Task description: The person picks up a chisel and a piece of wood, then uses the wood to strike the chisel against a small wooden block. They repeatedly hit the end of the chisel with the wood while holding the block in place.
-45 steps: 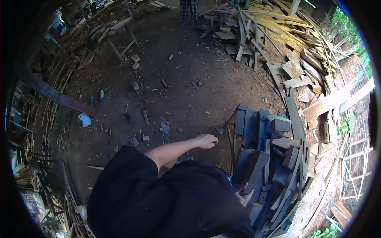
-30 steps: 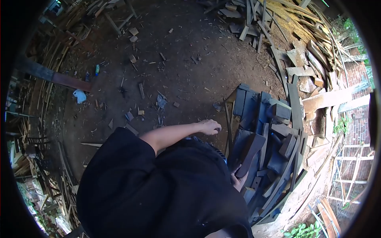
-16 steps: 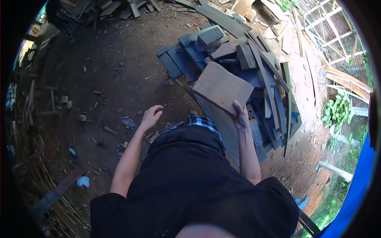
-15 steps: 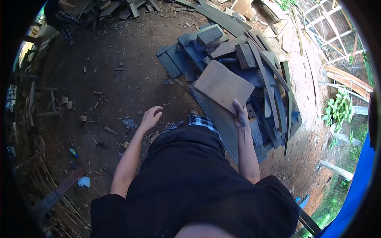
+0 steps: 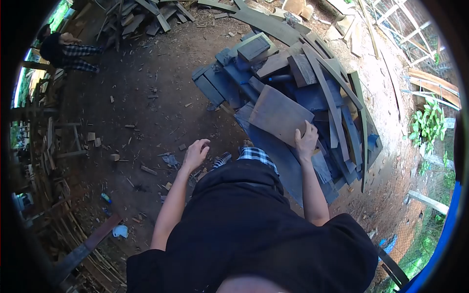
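Observation:
A flat brown wooden board (image 5: 279, 115) lies tilted on top of a pile of dark planks and blocks (image 5: 305, 95). My right hand (image 5: 306, 140) is at the board's near right corner, back of the hand up. Its fingers are spread and touch the edge, not wrapped around it. My left hand (image 5: 196, 155) hangs above the ground, left of my legs. Loosely bent and apart, its fingers hold nothing. Under the board, a broad dark sheet (image 5: 273, 149) slopes toward my feet.
Another person (image 5: 66, 51) is at the upper left, near a heap of wood scraps (image 5: 141, 17). Offcuts and chips litter the dirt floor (image 5: 146, 102). Stacked strips (image 5: 73, 229) line the left side. Right of the pile are a leafy plant (image 5: 426, 124) and wire fencing.
My right hand has turned from gripping the board's edge, thumb on top, to lying palm down at its corner. The board has settled lower on the pile. The view has shifted slightly.

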{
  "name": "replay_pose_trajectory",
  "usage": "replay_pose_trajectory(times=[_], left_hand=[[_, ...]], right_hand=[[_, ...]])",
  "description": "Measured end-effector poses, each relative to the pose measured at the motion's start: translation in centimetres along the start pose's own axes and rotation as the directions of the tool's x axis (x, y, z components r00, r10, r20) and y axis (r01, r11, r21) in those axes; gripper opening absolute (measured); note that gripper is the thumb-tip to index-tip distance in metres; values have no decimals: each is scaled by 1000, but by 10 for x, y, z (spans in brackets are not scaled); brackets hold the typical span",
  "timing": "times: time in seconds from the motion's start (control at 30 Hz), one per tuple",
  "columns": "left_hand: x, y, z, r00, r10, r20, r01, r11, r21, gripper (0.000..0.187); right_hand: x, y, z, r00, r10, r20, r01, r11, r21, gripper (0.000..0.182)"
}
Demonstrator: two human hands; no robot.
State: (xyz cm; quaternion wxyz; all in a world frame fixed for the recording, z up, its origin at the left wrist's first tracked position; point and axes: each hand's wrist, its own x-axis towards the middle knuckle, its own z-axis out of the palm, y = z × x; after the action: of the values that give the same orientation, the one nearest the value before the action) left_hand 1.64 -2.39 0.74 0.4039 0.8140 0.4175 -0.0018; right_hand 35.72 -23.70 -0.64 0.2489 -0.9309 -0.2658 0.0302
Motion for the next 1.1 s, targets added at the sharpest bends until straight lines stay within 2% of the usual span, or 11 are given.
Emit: replay_pose_trajectory(times=[0.17, 0.23, 0.3, 0.33, 0.37, 0.4, 0.5, 0.63, 0.87, 1.0, 1.1], left_hand=[[7, 6, 1, 1000, -10, 13, 10, 1000, 2, 26], [9, 9, 0, 1000, 0, 11, 0, 1000, -2, 27], [7, 15, 0, 1000, -17, -7, 17, 1000, -7, 27], [9, 17, -5, 999, -30, -31, 30, 1000, -7, 27], [7, 18, -6, 999, -34, -34, 34, 999, 3, 27], [4, 19, -5, 997, -41, -69, 39, 999, -33, 27], [-5, 19, 0, 991, -67, -118, 59, 995, -76, 27], [-21, 15, 6, 988, -121, -93, 116, 992, -48, 27], [-14, 27, 12, 989, -147, 20, 146, 989, 14, 27], [16, 56, 5, 996, -77, 43, 72, 991, 111, 27], [39, 74, 1, 992, -50, 114, 34, 990, 139, 28]], right_hand=[[76, -41, 15, 972, -233, 0, 227, 948, 225, 33], [118, -51, 59, 994, -105, 11, 87, 879, 469, 22], [188, -13, 155, 827, 220, 518, -552, 493, 672, 16], [200, -31, 157, 822, 216, 527, -559, 479, 677, 16], [212, -58, 144, 558, 480, 677, -779, 22, 626, 15], [222, -71, 145, 183, 553, 813, -743, -464, 483, 15], [230, -82, 161, 276, 651, 707, -727, -340, 597, 22], [227, -91, 170, 202, 685, 700, -667, -428, 611, 23], [226, -77, 156, 236, 473, 849, -751, -465, 468, 37], [209, -74, 151, 327, 323, 888, -778, -442, 447, 36], [188, -97, 124, 573, 195, 796, -733, -312, 604, 29]])
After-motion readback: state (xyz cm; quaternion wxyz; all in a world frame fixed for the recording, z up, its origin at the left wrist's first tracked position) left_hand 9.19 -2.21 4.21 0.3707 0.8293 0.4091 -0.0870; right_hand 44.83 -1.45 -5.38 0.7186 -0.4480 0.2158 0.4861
